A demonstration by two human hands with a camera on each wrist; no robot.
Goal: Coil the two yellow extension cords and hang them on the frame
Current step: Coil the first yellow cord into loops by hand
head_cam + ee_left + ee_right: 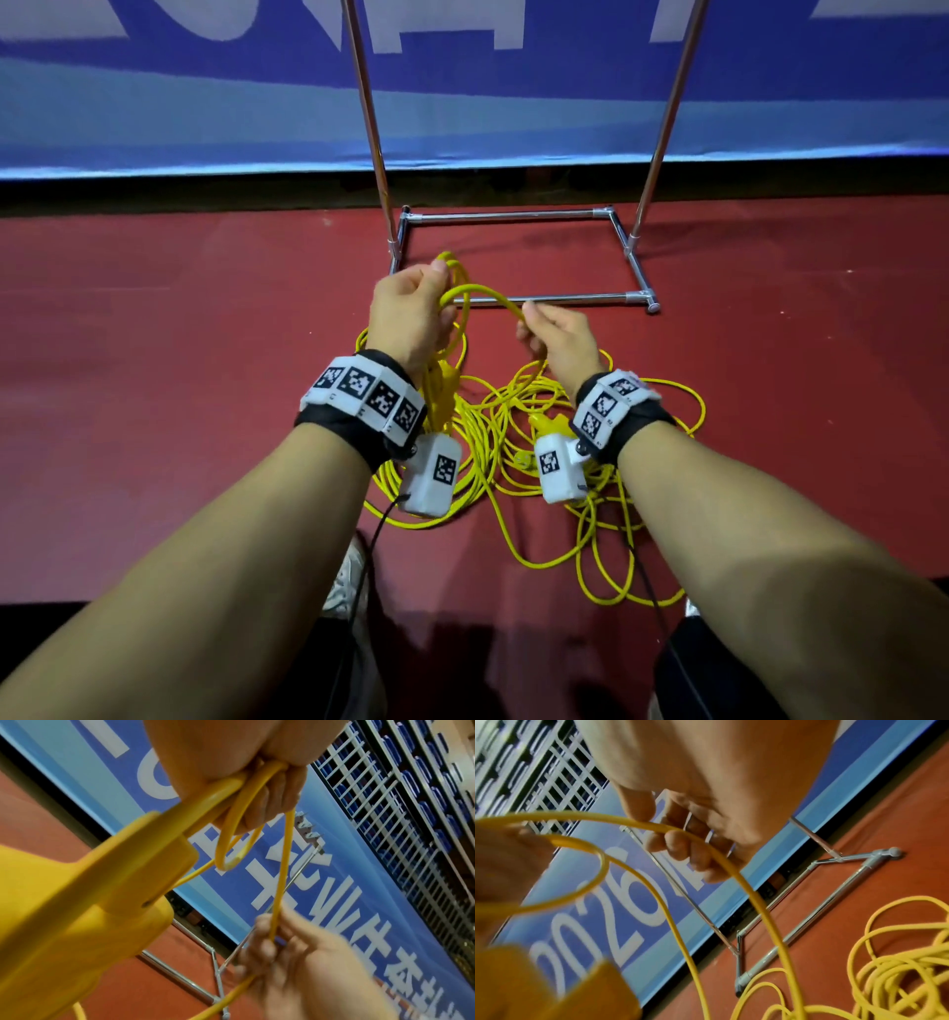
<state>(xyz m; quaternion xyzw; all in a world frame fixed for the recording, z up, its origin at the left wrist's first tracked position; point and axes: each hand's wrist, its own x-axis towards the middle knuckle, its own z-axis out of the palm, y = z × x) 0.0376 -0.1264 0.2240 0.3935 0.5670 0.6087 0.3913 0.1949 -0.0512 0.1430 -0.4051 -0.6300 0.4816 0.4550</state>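
Observation:
Yellow extension cord (518,442) lies in loose tangled loops on the red floor below my wrists. My left hand (411,313) grips a few gathered loops of the cord (231,833), and its yellow socket block (85,902) hangs close under the left wrist camera. My right hand (554,334) pinches the same cord (706,850) between thumb and fingers, a short arc away from the left hand. The metal frame (518,257) stands just beyond both hands, its two uprights rising out of view. A second yellow plug (552,424) lies in the pile by my right wrist.
A blue banner wall (462,103) runs behind the frame. The red floor (179,334) spreads wide to left and right. A shoe (349,580) shows at the bottom between my forearms. Black sensor cables hang from both wrist units.

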